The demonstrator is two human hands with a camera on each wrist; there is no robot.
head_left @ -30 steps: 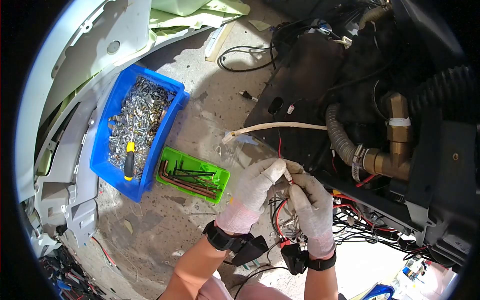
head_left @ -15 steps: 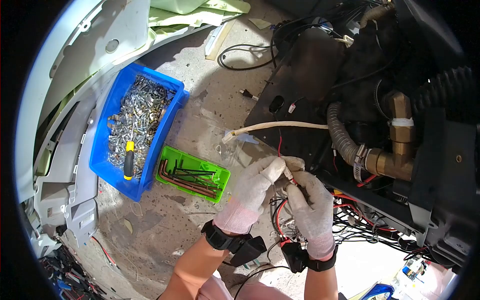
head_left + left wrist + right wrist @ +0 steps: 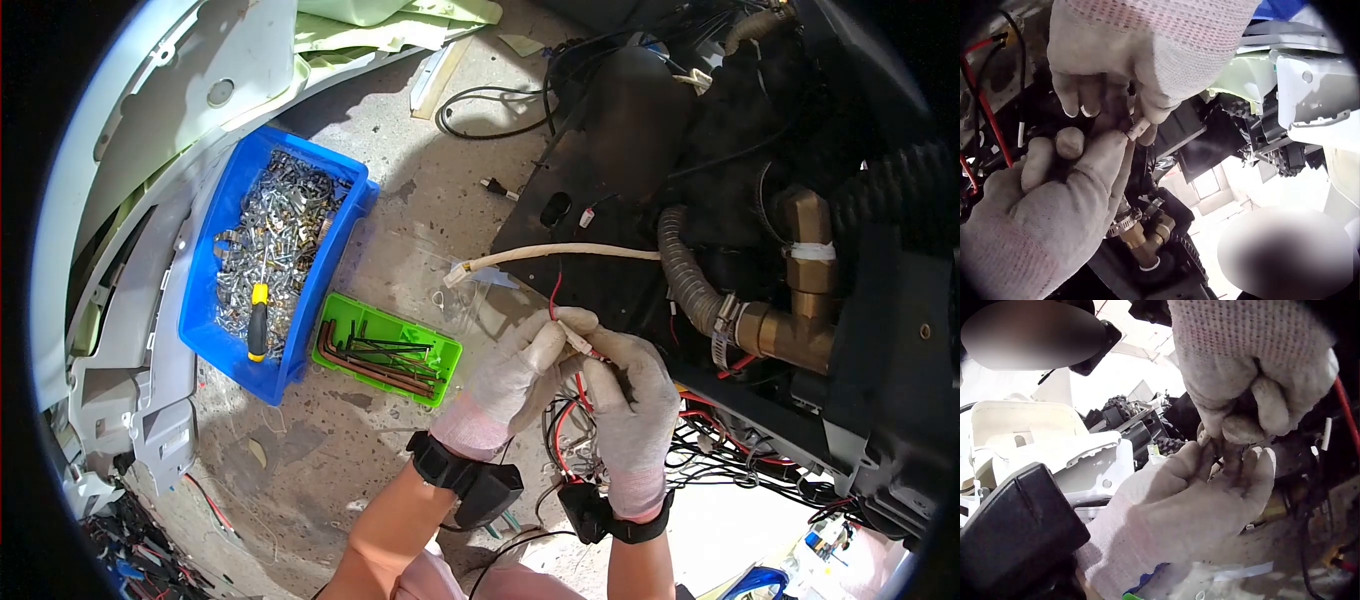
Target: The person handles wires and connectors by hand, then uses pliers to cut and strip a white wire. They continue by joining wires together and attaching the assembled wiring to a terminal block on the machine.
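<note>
Both hands wear whitish knit gloves and meet over the dark machine's edge. A small white wire connector sits between their fingertips. My left hand pinches its upper left end, and a thin red wire runs up from those fingers. The connector's lower end, with some red, is pinched between thumb and finger of my right hand. In the left wrist view the pale connector shows between the two thumbs; in the right wrist view the gloved fingers largely hide it.
To the left stand a blue bin of metal fasteners with a yellow-black screwdriver and a green tray of hex keys. A cream cable, ribbed hose and brass fitting lie beyond the hands. Black and red wires tangle at right.
Both hands have shifted slightly, keeping hold of the connector. The connector lies more slantwise, and more red wire shows between the hands below it.
</note>
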